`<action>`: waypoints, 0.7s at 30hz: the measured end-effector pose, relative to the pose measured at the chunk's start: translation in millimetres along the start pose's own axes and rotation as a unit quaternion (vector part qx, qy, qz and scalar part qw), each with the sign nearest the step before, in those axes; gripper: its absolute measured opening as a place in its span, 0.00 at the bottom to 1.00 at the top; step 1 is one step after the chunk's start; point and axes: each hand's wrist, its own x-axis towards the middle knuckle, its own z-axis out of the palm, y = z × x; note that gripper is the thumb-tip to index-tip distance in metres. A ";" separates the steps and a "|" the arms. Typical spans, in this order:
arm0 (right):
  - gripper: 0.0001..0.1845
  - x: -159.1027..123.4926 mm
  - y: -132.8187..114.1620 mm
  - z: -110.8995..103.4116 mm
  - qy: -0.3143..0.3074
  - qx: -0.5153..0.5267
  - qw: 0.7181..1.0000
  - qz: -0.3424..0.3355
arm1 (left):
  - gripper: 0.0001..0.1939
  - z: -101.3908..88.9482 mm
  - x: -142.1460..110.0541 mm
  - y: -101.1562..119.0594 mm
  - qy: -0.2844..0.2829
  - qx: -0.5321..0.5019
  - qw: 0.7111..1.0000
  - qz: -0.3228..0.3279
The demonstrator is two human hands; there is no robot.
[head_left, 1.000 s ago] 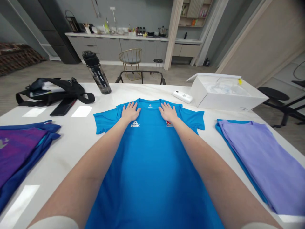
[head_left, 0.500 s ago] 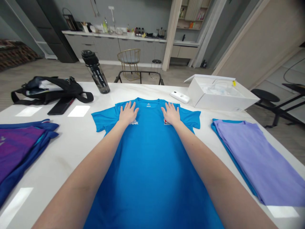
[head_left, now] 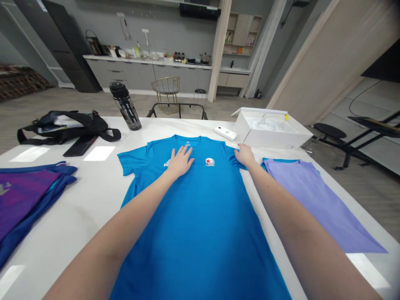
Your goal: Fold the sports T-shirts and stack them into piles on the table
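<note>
Currently, blue T-shirt (head_left: 193, 225) lies flat, front up, midway between the left and right edges of white table (head_left: 84, 208); collar toward the far edge, lower end running out of view at the near side.

Left hand (head_left: 181, 161): palm down, fingers spread, resting on the chest below the collar, partly covering the white lettering (head_left: 166, 164). Right hand (head_left: 244, 155): fingers bent, at the right-hand sleeve (head_left: 230, 156); cannot tell whether cloth is pinched. Red-and-white badge (head_left: 210, 161) uncovered between the hands.

Surroundings: black bag (head_left: 90, 121) near the far left corner, dark phone (head_left: 78, 146) just beside it; bottle (head_left: 126, 109) upright by the far edge. White box (head_left: 271, 138) near the far right corner, white handheld device (head_left: 225, 133) just beside it. Folded purple garment (head_left: 26, 189) at the left edge; lavender garment (head_left: 312, 196) along the right.
</note>
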 end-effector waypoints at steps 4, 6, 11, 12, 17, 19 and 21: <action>0.28 5.8 23.6 -12.4 -0.049 -0.054 0.996 0.041 | 0.25 13.5 25.9 69.5 -0.006 -0.078 0.995 0.062; 0.26 8.7 27.5 -15.6 -0.075 -0.072 0.993 0.052 | 0.22 21.9 38.4 103.6 -0.003 -0.110 0.989 0.095; 0.21 19.9 36.2 -22.4 -0.092 -0.041 0.993 0.063 | 0.21 46.3 65.5 178.8 0.008 -0.253 0.961 0.113; 0.18 21.9 38.0 -24.4 -0.098 -0.009 0.993 0.068 | 0.21 50.1 71.1 189.5 0.010 -0.299 0.950 0.092; 0.10 23.1 30.6 -38.0 -0.127 0.179 0.974 0.056 | 0.16 48.5 96.5 211.6 0.007 -0.546 0.830 -0.111; 0.10 18.8 15.2 -44.3 -0.161 0.347 0.922 0.064 | 0.20 37.0 102.2 207.7 -0.032 -0.659 0.731 -0.175; 0.10 13.5 -6.0 -50.6 -0.198 0.489 0.845 0.092 | 0.26 22.7 104.5 198.8 -0.078 -0.754 0.621 -0.200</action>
